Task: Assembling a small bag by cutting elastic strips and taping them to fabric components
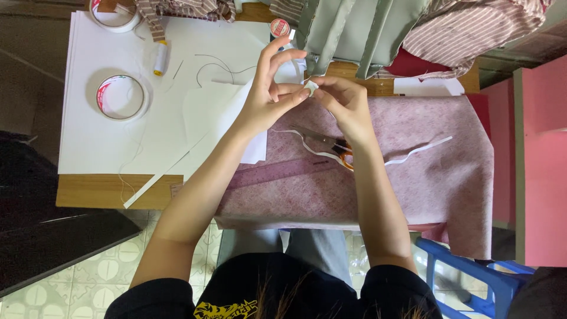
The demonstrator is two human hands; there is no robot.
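My left hand (269,88) and my right hand (342,103) meet above the table, both pinching a small white piece of paper or tape (310,87) between their fingertips. A white strip (293,55) curls over my left fingers. Under my right wrist lie scissors with orange handles (331,143) and a loose white strip (416,151), on a pink patterned sheet (431,177). A clear ruler (277,172) lies on that sheet near my left forearm.
White paper sheets (100,142) cover the wooden table (88,192), with two tape rolls (121,97) (113,16), a thread spool (160,57) and a small red-topped reel (279,27). Grey-green and striped cloth (378,29) lies at the far edge. A blue stool (472,272) stands at right.
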